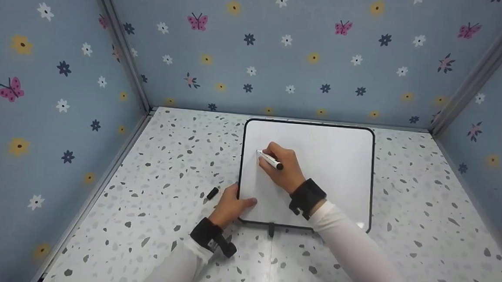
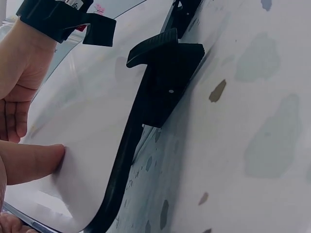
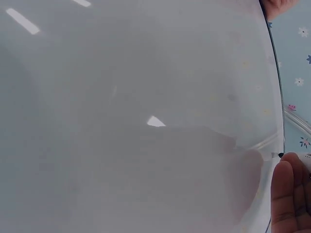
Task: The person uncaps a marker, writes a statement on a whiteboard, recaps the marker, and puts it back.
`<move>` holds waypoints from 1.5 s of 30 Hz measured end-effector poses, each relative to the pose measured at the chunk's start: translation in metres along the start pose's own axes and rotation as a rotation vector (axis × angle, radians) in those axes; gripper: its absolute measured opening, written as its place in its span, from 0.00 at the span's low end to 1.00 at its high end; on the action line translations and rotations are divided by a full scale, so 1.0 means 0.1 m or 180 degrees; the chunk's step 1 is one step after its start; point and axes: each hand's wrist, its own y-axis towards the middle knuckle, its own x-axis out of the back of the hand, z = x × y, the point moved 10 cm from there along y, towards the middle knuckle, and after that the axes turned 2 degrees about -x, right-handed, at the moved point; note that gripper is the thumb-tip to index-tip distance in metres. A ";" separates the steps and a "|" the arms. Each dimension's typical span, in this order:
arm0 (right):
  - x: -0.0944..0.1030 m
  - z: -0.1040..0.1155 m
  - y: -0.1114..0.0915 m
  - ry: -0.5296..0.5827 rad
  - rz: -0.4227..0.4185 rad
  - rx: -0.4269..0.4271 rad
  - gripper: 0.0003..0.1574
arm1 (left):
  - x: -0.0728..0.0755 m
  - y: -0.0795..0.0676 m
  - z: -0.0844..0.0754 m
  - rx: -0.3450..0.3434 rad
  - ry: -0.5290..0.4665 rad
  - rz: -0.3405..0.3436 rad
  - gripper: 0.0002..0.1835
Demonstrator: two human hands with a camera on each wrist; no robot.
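A whiteboard (image 1: pixel 319 158) with a black rim lies on the speckled table. My right hand (image 1: pixel 286 167) pinches a white marker (image 1: pixel 271 160) with a black end, its tip at the board's left part. That tip shows dark beside the fingers (image 3: pixel 286 194) in the right wrist view. At the lower left corner, my left hand (image 1: pixel 231 206) grips the board's edge. Its thumb (image 2: pixel 31 162) lies on the white surface, and the other fingers are mostly hidden at the side. A small black marker cap (image 1: pixel 213 193) rests on the table, left of the board.
A black clip-like piece (image 1: pixel 271 229) sticks out from the board's near rim, seen larger in the left wrist view. The speckled table (image 1: pixel 166 166) extends around the board. Flower-patterned panels (image 1: pixel 265 50) stand behind and at both sides, joined by grey metal posts (image 1: pixel 122 41).
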 end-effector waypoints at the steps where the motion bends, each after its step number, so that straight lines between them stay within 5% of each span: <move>1: 0.00 -0.01 0.00 0.0008 0.0019 -0.0011 0.10 | 0.00 0.00 0.00 0.0009 -0.0008 0.0003 0.34; 23: -0.05 -0.02 -0.02 -0.0026 0.0127 -0.0042 0.07 | 0.03 -0.01 -0.02 -0.0027 0.0096 -0.0061 0.33; 32: -0.06 0.06 -0.07 -0.0047 0.0091 0.0173 0.08 | 0.05 -0.03 -0.08 -0.0204 0.0169 -0.0057 0.32; 45: -0.09 0.07 -0.20 0.0039 0.0164 0.0190 0.09 | 0.03 -0.02 -0.06 -0.0126 0.0209 -0.0126 0.30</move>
